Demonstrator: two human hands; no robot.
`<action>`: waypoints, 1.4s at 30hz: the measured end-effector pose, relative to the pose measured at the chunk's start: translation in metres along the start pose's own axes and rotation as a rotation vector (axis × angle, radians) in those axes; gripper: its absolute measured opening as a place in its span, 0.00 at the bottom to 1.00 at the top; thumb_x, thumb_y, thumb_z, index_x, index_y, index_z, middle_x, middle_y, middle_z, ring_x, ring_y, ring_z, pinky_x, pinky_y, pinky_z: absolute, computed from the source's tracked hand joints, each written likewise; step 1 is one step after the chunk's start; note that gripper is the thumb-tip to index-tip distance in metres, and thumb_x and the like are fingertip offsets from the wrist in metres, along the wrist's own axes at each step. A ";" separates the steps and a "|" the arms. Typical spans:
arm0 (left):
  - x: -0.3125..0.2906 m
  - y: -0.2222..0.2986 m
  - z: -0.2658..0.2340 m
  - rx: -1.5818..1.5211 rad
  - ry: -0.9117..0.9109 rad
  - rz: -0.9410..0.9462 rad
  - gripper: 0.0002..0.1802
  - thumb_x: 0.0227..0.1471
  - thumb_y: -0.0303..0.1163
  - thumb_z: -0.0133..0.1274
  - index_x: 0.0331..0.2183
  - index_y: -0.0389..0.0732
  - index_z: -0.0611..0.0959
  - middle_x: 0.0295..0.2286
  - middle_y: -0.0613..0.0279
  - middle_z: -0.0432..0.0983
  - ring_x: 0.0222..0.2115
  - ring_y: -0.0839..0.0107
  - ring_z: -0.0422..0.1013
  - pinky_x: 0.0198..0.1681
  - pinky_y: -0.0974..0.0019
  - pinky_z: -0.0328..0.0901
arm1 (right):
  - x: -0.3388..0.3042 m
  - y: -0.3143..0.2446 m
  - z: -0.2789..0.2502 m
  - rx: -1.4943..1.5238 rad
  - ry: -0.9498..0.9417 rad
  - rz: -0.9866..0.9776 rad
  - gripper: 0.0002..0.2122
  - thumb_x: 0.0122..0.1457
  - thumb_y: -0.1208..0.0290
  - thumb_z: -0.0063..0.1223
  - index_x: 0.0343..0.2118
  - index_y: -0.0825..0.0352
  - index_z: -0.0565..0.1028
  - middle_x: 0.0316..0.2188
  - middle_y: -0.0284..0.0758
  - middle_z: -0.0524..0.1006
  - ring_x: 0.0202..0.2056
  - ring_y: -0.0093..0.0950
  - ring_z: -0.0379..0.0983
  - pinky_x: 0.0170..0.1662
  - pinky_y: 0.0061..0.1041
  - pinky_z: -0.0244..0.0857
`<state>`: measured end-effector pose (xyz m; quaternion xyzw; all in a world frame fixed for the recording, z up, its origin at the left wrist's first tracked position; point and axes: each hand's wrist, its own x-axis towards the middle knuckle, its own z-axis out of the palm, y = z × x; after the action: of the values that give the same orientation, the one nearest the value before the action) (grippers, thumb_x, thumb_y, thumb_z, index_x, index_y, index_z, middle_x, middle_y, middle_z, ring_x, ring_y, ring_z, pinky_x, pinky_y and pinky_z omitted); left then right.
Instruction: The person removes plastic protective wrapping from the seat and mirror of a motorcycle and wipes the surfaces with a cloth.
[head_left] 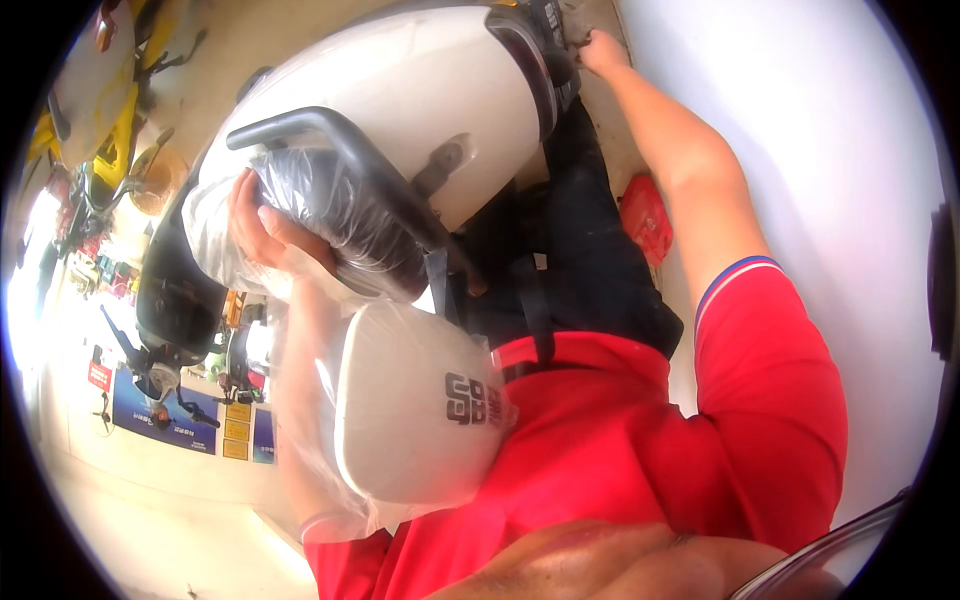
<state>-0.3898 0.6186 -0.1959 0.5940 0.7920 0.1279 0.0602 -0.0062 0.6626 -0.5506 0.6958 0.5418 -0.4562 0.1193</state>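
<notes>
A white scooter (400,70) lies across the top centre of the view, its body panel smooth and glossy. Against its black seat (300,195), wrapped in clear plastic, rests my left hand (265,230) with fingers stretched out and thumb apart. Beside the seat curves a black grab bar (340,140). Nearer my chest is a white rounded panel (400,400) with dark printed marks, also under clear plastic, and my left forearm passes beside it. At the scooter's far right end, my right hand (603,52) is closed, its fingers partly hidden; what it grips I cannot make out.
A pale wall (800,120) runs close along my right side. On the floor near my legs lies a red bag-like item (646,220). To the left stand a dark vehicle (175,295) and yellow-framed vehicles (118,135). Blue posters (165,415) hang farther off.
</notes>
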 end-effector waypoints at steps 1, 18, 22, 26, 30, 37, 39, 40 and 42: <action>-0.001 -0.002 0.001 -0.001 0.002 -0.002 0.27 0.59 0.43 0.34 0.42 0.31 0.78 0.44 0.45 0.74 0.47 0.49 0.68 0.54 0.52 0.58 | -0.003 -0.001 0.001 -0.002 0.000 -0.002 0.16 0.46 0.68 0.53 0.38 0.68 0.76 0.36 0.50 0.78 0.40 0.48 0.74 0.42 0.38 0.67; -0.002 -0.009 0.002 -0.009 -0.017 -0.007 0.29 0.58 0.45 0.33 0.43 0.30 0.78 0.44 0.44 0.73 0.48 0.49 0.67 0.55 0.52 0.57 | -0.112 0.005 0.070 0.485 0.354 0.088 0.14 0.54 0.71 0.53 0.44 0.67 0.73 0.38 0.48 0.78 0.42 0.45 0.74 0.44 0.36 0.67; -0.002 -0.003 0.002 0.024 -0.041 -0.068 0.28 0.54 0.42 0.33 0.44 0.31 0.77 0.45 0.44 0.72 0.48 0.49 0.66 0.56 0.51 0.55 | -0.056 -0.009 0.044 0.885 0.166 0.032 0.15 0.54 0.78 0.54 0.46 0.70 0.73 0.39 0.39 0.79 0.42 0.31 0.75 0.44 0.27 0.67; -0.002 -0.003 0.001 -0.006 -0.026 -0.052 0.27 0.57 0.43 0.34 0.43 0.31 0.78 0.45 0.46 0.73 0.49 0.51 0.66 0.56 0.53 0.56 | 0.008 -0.035 0.011 1.039 -0.102 -0.025 0.15 0.54 0.78 0.54 0.46 0.71 0.73 0.41 0.37 0.79 0.43 0.28 0.74 0.46 0.25 0.67; -0.004 -0.015 0.006 -0.043 -0.012 -0.028 0.25 0.56 0.40 0.36 0.43 0.32 0.78 0.46 0.47 0.73 0.49 0.51 0.66 0.57 0.53 0.56 | 0.059 -0.022 0.001 0.759 -0.113 -0.207 0.11 0.54 0.69 0.56 0.40 0.65 0.75 0.30 0.44 0.79 0.32 0.30 0.77 0.33 0.29 0.69; 0.002 -0.002 0.001 0.015 -0.087 -0.105 0.26 0.55 0.38 0.33 0.45 0.31 0.76 0.47 0.45 0.70 0.50 0.51 0.64 0.58 0.54 0.54 | -0.066 0.027 0.055 0.422 0.212 -0.034 0.14 0.50 0.73 0.56 0.41 0.68 0.75 0.36 0.44 0.79 0.40 0.41 0.75 0.44 0.30 0.67; -0.004 -0.002 -0.002 0.034 -0.076 -0.084 0.25 0.54 0.36 0.35 0.46 0.31 0.75 0.47 0.45 0.71 0.50 0.51 0.64 0.58 0.55 0.54 | -0.104 0.024 0.061 0.552 0.185 0.035 0.12 0.49 0.75 0.54 0.38 0.69 0.75 0.33 0.44 0.79 0.38 0.41 0.76 0.42 0.31 0.67; -0.002 -0.001 -0.003 0.035 -0.080 -0.082 0.25 0.54 0.36 0.35 0.46 0.31 0.75 0.47 0.45 0.71 0.50 0.51 0.64 0.58 0.55 0.54 | -0.127 0.009 0.054 0.576 0.236 0.065 0.11 0.49 0.75 0.54 0.37 0.70 0.75 0.32 0.45 0.79 0.36 0.41 0.76 0.42 0.31 0.67; -0.003 -0.001 -0.004 0.042 -0.072 -0.102 0.24 0.53 0.34 0.36 0.46 0.31 0.76 0.47 0.44 0.71 0.50 0.51 0.65 0.58 0.55 0.54 | -0.147 -0.001 0.050 0.561 0.194 0.146 0.11 0.49 0.75 0.55 0.37 0.70 0.75 0.31 0.44 0.79 0.35 0.35 0.76 0.41 0.29 0.67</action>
<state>-0.3906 0.6147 -0.1927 0.5582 0.8210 0.0866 0.0826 -0.0320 0.5348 -0.4657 0.7790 0.3521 -0.5096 -0.0975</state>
